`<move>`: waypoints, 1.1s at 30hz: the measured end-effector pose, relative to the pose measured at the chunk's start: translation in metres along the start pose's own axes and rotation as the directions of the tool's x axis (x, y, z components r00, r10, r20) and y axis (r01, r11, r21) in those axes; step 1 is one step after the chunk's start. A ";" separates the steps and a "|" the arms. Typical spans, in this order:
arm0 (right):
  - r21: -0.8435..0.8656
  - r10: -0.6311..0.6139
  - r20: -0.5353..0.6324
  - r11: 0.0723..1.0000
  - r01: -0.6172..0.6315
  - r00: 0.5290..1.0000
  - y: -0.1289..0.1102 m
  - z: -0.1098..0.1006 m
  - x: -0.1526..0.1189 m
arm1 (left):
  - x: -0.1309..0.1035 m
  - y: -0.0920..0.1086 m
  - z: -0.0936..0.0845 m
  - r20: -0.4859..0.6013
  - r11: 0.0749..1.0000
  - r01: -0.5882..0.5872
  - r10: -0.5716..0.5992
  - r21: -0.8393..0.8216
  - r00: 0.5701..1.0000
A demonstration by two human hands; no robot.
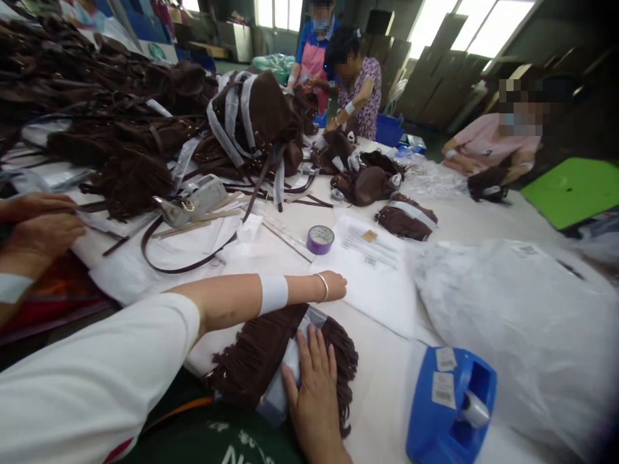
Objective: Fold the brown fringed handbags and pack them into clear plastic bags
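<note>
My left hand (333, 285) reaches across from the left, above the far edge of a brown fringed bag (261, 357). Its fingers are curled closed, and whatever they hold is hidden. My right hand (314, 393) lies open, fingers spread, on the pale plastic wrap (285, 380) around the bag. Beyond my left hand, a purple tape roll (320, 240) lies beside a printed white sheet (370, 258). A blue tape dispenser (449, 406) with white labels stands to the right of the bag.
Brown bags (130, 129) with straps are heaped at the back left. Clear plastic bags (512, 322) cover the right side. Another person's hands (48, 225) hold a thin strip at the left edge. Several people work across the table (483, 222); a green board (570, 190) stands far right.
</note>
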State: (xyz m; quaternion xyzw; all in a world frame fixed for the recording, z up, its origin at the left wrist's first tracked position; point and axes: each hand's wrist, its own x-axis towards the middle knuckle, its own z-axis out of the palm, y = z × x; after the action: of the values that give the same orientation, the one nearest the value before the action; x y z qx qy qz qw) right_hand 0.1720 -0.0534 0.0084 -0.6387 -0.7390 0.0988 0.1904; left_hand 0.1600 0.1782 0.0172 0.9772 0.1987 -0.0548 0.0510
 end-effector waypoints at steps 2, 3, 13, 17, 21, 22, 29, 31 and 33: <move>0.019 0.018 0.013 1.000 -0.018 1.000 0.000 -0.001 0.001 | 0.003 0.002 0.003 0.021 0.999 -0.009 0.008 0.034 1.000; 0.024 0.024 0.018 0.999 -0.025 1.000 0.000 -0.002 0.001 | 0.002 0.002 0.003 0.025 0.999 -0.012 0.011 0.048 1.000; 0.048 0.046 0.036 0.998 -0.047 0.998 -0.003 -0.007 0.001 | -0.004 -0.006 -0.003 0.064 0.998 -0.046 0.044 0.039 0.997; 0.050 0.059 0.041 0.997 -0.061 0.997 -0.003 -0.008 0.002 | -0.001 -0.004 -0.003 0.077 1.000 0.010 -0.008 -0.018 0.997; 0.053 0.048 0.022 0.997 -0.049 0.999 -0.003 -0.007 0.003 | 0.005 -0.015 -0.004 0.076 0.983 0.121 -0.111 -0.137 0.991; 0.053 0.044 0.014 0.998 -0.045 0.999 -0.003 -0.008 0.003 | 0.007 -0.019 -0.004 0.076 0.972 0.157 -0.145 -0.176 0.986; 0.038 0.048 -0.004 0.998 -0.048 0.999 -0.004 -0.007 0.003 | 0.011 -0.046 0.008 0.104 0.830 0.328 -0.316 -0.452 0.943; 0.034 0.052 -0.007 0.998 -0.052 0.999 -0.004 -0.007 0.003 | 0.011 -0.051 0.010 0.104 0.792 0.336 -0.331 -0.509 0.938; 0.032 0.054 -0.012 0.998 -0.053 0.998 -0.004 -0.007 0.003 | 0.011 -0.052 0.011 0.099 0.764 0.337 -0.341 -0.549 0.935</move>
State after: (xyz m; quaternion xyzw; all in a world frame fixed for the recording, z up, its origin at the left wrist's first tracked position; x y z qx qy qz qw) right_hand 0.1708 -0.0521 0.0163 -0.6558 -0.7186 0.1113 0.2026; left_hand 0.1483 0.2290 0.0007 0.8673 0.3794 0.0006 0.3224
